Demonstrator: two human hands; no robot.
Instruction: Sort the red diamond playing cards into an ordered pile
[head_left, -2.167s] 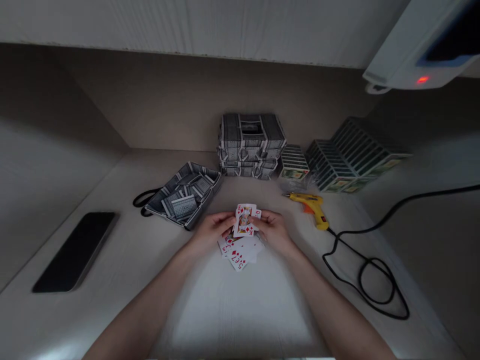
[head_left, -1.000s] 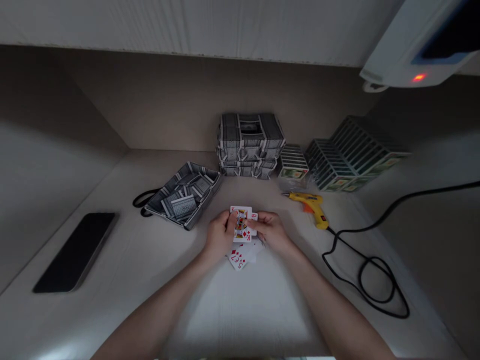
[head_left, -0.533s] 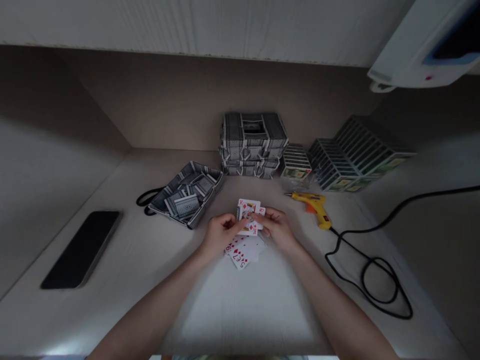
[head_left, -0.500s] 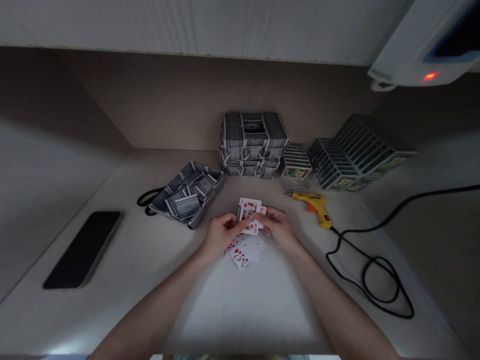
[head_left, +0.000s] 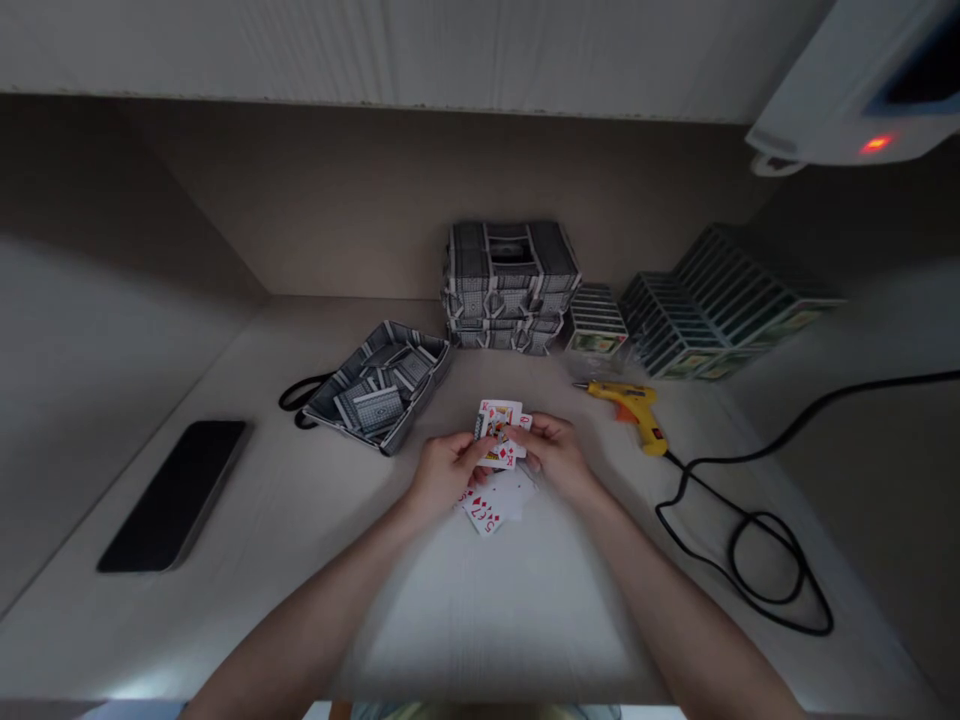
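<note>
Between my two hands are playing cards [head_left: 495, 418], face up, with a red king on top and a queen's corner peeking out on its right. My left hand [head_left: 444, 470] pinches the left edge, thumb across the face. From the other side my right hand [head_left: 561, 457] grips the cards, its thumb also lying on the king. Just below, loose playing cards [head_left: 491, 508] lie fanned on the table, a red five and seven showing. My left fingers partly cover that pile.
An open box [head_left: 390, 440] made of patterned cards holds loose folded cards. Behind stand stacked card boxes [head_left: 510, 285] and green-edged card structures [head_left: 675, 320]. A yellow glue gun [head_left: 634, 408] with a black cord [head_left: 757, 600] lies right, a phone [head_left: 176, 495] left.
My left hand has shifted slightly, and its fingers now reach lower over the loose pile. Both hands still hold the cards. The whole view has moved a little.
</note>
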